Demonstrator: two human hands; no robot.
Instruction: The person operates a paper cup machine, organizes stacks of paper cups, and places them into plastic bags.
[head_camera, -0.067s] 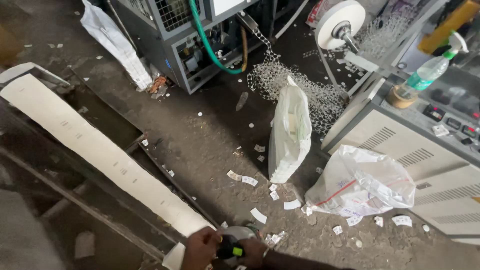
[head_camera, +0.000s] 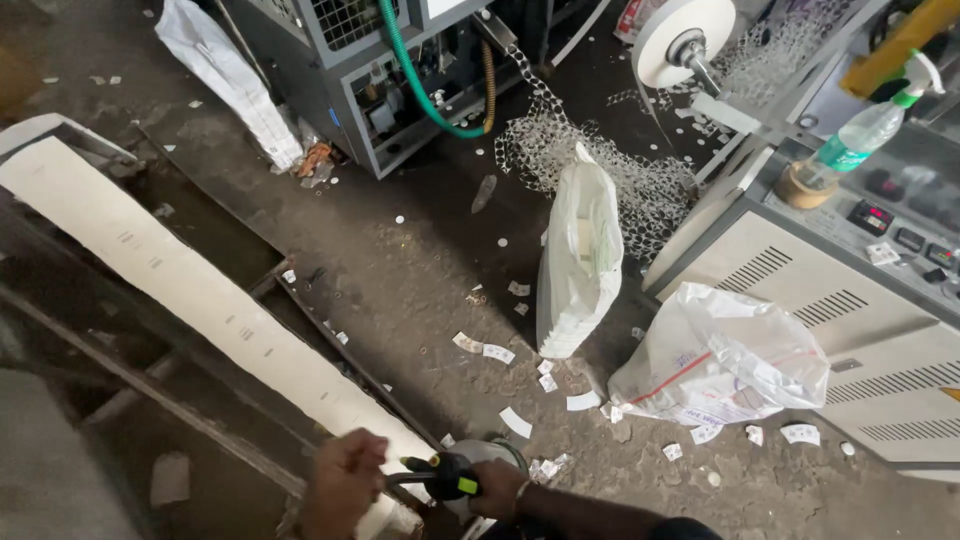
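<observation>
My left hand (head_camera: 343, 480) is a closed fist at the bottom edge, against the thin black end of a black tool with a yellow-green patch (head_camera: 447, 474). My right hand (head_camera: 498, 490) grips the tool's other end, its forearm entering from the bottom right. Both hands sit at the near end of a long white paper strip (head_camera: 190, 285) that runs diagonally along a dark metal frame (head_camera: 120, 350). A white round part (head_camera: 492, 451) shows just behind the tool.
Two white sacks (head_camera: 578, 260) (head_camera: 725, 355) stand on the dirty floor among scattered label scraps (head_camera: 497, 353). A punched white waste web (head_camera: 640, 185) hangs from a roll (head_camera: 678, 40). A cream cabinet (head_camera: 850, 320) with a spray bottle (head_camera: 865, 130) stands right; a grey machine with a green hose (head_camera: 420, 100) stands behind.
</observation>
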